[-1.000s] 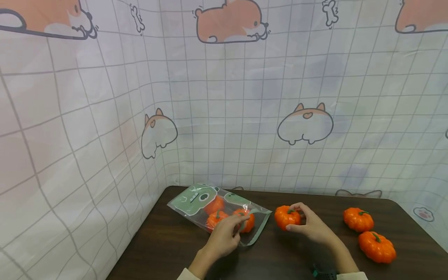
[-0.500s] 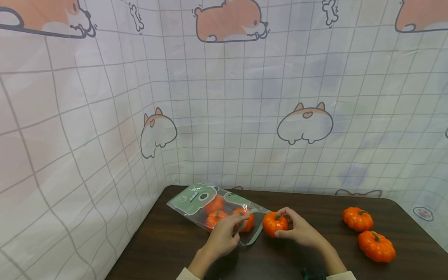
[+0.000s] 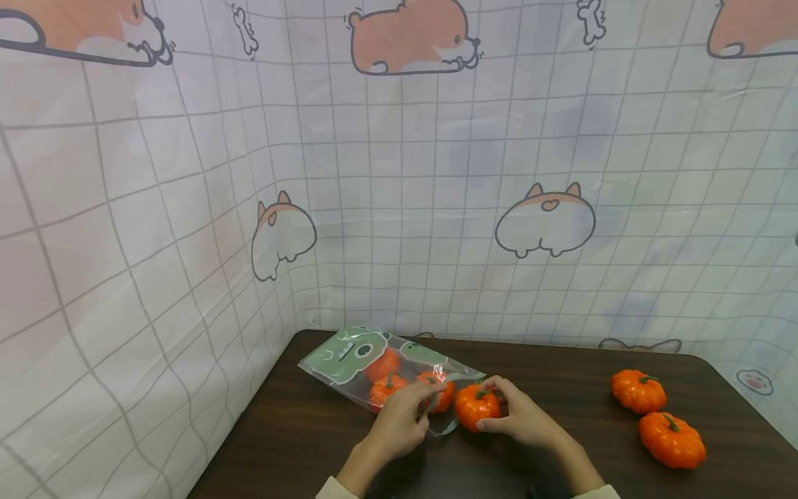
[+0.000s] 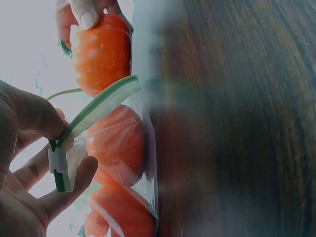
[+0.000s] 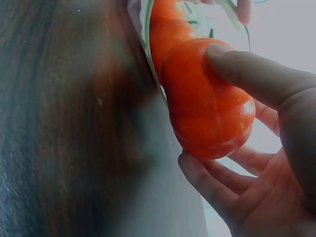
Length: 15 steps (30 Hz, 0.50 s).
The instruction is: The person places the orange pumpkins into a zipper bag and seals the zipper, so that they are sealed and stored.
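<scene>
A clear zip bag [image 3: 349,357] with a green cartoon face lies on the table, several orange pumpkins [image 3: 383,364] inside it. My left hand [image 3: 402,419] holds the near corner of its mouth; in the left wrist view the thumb [image 4: 47,118] is against the green zip strip [image 4: 106,96], by a white slider [image 4: 58,160]. The mouth gapes open there. My right hand [image 3: 520,416] grips a small ribbed pumpkin [image 3: 476,407] with a green stem between thumb and fingers. That pumpkin is right at the bag's mouth, overlapping its edge in the head view.
Two more orange pumpkins, one farther back [image 3: 638,391] and one nearer [image 3: 672,440], sit on the right of the dark wooden table [image 3: 561,367]. A white gridded curtain [image 3: 411,229] with dog drawings hangs behind and along the left side.
My right hand has carried its pumpkin leftward and slightly nearer, from beside the bag to its mouth. The left hand stays in place at the bag's edge.
</scene>
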Motion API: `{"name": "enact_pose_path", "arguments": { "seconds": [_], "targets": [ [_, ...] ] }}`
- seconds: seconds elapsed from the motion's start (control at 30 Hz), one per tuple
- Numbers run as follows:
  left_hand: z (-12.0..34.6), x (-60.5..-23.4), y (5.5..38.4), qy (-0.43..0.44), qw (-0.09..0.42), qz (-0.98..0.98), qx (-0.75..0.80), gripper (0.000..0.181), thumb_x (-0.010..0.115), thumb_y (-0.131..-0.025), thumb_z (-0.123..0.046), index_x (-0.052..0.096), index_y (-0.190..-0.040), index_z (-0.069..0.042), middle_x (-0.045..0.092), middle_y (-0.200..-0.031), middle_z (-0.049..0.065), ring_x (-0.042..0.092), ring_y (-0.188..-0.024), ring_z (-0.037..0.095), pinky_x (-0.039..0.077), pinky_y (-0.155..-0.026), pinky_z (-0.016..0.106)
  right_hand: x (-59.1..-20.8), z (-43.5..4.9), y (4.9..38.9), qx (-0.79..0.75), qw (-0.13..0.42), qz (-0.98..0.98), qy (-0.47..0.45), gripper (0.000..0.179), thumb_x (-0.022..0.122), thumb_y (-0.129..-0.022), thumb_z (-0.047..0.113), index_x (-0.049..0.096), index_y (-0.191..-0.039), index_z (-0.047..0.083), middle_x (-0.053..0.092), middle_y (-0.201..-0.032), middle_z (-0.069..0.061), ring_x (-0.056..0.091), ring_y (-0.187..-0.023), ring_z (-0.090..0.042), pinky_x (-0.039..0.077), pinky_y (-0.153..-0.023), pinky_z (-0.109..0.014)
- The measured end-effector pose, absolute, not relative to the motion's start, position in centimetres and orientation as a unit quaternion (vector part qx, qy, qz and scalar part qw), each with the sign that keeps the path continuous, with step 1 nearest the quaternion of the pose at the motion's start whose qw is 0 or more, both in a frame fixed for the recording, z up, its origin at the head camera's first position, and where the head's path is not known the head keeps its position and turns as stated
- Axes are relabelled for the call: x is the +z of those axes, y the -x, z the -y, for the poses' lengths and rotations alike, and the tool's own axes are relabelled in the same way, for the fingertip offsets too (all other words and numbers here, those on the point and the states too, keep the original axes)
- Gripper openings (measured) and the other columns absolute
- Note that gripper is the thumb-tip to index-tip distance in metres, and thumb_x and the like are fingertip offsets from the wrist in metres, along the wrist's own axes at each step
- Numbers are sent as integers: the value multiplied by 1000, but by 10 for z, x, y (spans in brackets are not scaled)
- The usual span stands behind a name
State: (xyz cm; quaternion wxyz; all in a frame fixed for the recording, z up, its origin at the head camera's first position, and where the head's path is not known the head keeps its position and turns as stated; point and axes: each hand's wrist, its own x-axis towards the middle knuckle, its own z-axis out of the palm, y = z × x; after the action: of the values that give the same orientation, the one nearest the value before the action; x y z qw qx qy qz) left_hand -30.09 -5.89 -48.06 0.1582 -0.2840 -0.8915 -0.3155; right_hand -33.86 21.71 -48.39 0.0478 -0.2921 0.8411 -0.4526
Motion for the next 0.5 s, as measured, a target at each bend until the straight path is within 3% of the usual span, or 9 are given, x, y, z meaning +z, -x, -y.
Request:
{"name": "enact_pose_path", "arguments": {
  "seconds": [0.5],
  "targets": [
    [52,-482,299,307,172,882,-314,66,65,-75,14,66,-135,-14,68,-104,-1,49,-79,3,43,-67,16,-486,-210,338,-456,41,-838,295,51,81,-88,25,51,-126,9,57,-129,-16,60,-107,-24,51,-82,-27]
  ]
}}
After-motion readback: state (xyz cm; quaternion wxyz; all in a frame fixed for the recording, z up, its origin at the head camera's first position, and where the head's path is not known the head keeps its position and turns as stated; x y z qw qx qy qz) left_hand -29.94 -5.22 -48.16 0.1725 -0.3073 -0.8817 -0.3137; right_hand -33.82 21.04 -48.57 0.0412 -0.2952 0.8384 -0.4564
